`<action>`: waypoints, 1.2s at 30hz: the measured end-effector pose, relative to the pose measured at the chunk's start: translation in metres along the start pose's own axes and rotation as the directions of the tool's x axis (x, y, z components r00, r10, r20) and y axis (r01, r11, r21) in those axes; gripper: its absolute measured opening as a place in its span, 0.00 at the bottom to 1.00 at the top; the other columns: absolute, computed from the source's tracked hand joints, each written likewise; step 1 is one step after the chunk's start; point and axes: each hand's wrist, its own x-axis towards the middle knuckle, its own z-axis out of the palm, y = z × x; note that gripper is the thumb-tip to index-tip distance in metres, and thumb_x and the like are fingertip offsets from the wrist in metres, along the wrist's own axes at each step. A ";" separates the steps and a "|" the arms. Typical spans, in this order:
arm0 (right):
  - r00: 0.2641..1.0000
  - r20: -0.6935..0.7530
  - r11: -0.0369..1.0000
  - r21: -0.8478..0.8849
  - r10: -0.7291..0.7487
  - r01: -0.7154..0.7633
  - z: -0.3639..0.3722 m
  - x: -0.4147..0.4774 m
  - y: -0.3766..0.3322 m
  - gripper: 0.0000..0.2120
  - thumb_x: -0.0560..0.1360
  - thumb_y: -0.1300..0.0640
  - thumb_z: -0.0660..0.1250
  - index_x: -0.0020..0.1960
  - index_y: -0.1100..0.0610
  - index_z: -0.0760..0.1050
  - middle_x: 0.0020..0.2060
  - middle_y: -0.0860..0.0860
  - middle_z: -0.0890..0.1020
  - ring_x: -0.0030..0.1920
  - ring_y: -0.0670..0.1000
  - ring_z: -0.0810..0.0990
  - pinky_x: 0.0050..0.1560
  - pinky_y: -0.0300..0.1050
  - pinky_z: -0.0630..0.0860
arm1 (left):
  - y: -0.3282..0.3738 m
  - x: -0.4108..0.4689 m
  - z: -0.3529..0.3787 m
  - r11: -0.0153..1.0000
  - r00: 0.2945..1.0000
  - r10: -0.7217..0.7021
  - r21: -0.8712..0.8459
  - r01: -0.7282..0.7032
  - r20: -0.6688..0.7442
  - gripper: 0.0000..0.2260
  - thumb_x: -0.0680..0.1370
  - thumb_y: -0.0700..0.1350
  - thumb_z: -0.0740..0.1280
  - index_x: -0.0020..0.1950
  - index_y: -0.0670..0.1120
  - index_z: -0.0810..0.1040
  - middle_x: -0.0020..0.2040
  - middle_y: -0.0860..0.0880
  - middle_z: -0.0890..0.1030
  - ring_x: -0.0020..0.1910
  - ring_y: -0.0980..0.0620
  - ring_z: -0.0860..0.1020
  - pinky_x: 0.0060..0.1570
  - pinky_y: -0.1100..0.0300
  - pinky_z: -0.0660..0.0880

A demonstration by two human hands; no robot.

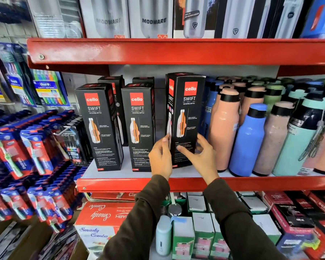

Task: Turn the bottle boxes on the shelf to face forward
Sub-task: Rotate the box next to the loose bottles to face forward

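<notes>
Three tall black bottle boxes stand at the front of the middle red shelf [120, 182]. The left box [99, 126] and the middle box [138, 126] show their logo faces toward me. The right box [186, 117] is slightly tilted and turned a little, with a side panel showing on its left. My left hand [160, 158] presses its lower left edge, thumb on the side panel. My right hand [201, 156] is spread on its lower front and right side. More black boxes [116, 81] stand behind the front row.
Loose bottles, peach [224, 128], blue [249, 139] and mint [296, 139], crowd the shelf right of the boxes. Grey bottle boxes [152, 17] fill the shelf above. Toothbrush packs [32, 152] hang at left. Cartons and small boxes [201, 228] sit below.
</notes>
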 end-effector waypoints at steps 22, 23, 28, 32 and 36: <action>0.989 0.146 1.000 0.012 -0.023 0.022 -0.008 0.013 -0.004 0.45 0.69 0.62 0.77 0.79 0.49 0.57 0.65 0.33 0.70 0.70 0.39 0.69 0.71 0.37 0.67 | -0.013 0.016 -0.008 0.966 0.994 0.017 0.255 -0.044 0.107 0.16 0.83 0.41 0.57 0.71 0.44 0.69 0.62 0.47 0.79 0.60 0.49 0.78 0.61 0.58 0.72; 0.987 0.160 1.000 0.022 -0.019 0.016 -0.008 0.014 -0.001 0.45 0.69 0.62 0.76 0.79 0.48 0.56 0.68 0.36 0.70 0.71 0.39 0.69 0.72 0.40 0.67 | -0.015 0.016 -0.007 0.965 0.995 0.017 0.258 -0.042 0.095 0.16 0.83 0.41 0.57 0.71 0.44 0.69 0.62 0.46 0.79 0.61 0.48 0.78 0.62 0.57 0.73; 0.986 0.165 0.999 0.024 -0.024 0.021 -0.004 0.013 0.007 0.41 0.73 0.62 0.72 0.79 0.48 0.54 0.76 0.45 0.66 0.74 0.42 0.66 0.74 0.45 0.66 | -0.018 0.016 -0.004 0.961 0.997 0.038 0.271 -0.054 0.063 0.16 0.83 0.41 0.58 0.71 0.45 0.69 0.63 0.47 0.80 0.60 0.49 0.79 0.63 0.55 0.74; 0.983 0.181 1.000 0.012 -0.013 0.011 -0.003 0.014 0.012 0.35 0.77 0.63 0.68 0.77 0.44 0.57 0.74 0.46 0.70 0.72 0.42 0.70 0.72 0.42 0.68 | -0.021 0.013 0.000 0.963 0.999 0.046 0.264 -0.051 0.026 0.17 0.82 0.40 0.60 0.72 0.44 0.69 0.62 0.52 0.76 0.61 0.56 0.74 0.62 0.63 0.68; 0.979 0.204 0.999 -0.029 -0.010 0.016 0.000 0.014 0.015 0.31 0.79 0.63 0.64 0.77 0.47 0.58 0.72 0.47 0.72 0.72 0.44 0.70 0.71 0.39 0.67 | -0.030 0.012 0.005 0.957 0.998 0.052 0.287 -0.043 -0.024 0.18 0.82 0.38 0.60 0.73 0.44 0.68 0.68 0.46 0.76 0.65 0.54 0.73 0.64 0.63 0.67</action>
